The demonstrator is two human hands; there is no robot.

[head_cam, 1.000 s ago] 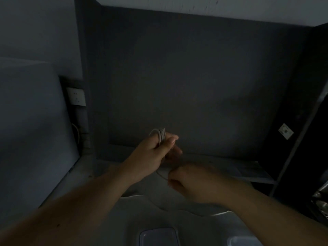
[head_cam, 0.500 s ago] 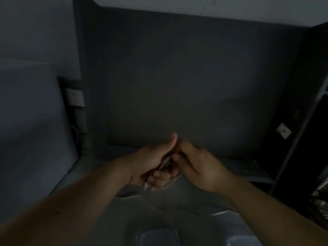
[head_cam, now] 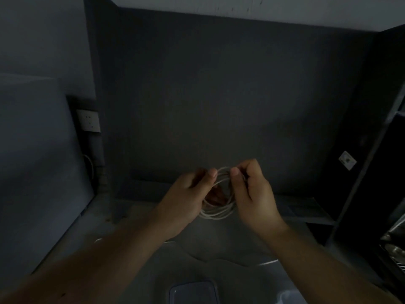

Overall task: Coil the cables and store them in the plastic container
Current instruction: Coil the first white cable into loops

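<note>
A thin white cable (head_cam: 217, 212) is wound into a small round coil held up between both hands above the counter. My left hand (head_cam: 188, 198) grips the coil's left side, thumb on top. My right hand (head_cam: 252, 194) pinches the coil's top right between thumb and fingers. A clear plastic container (head_cam: 194, 291) sits on the counter at the bottom edge of the view, below the hands. Another loose white cable (head_cam: 263, 263) trails across the counter under my right forearm.
A dark wall panel (head_cam: 219, 106) stands right behind the hands. A wall socket (head_cam: 88, 122) is at the left, a dark shelf frame (head_cam: 368, 172) at the right. A second clear plastic piece (head_cam: 289, 298) shows at the bottom right.
The hands were clasped together around the cable half a second ago. They have since drawn apart, and the coil now shows as an open loop between them.
</note>
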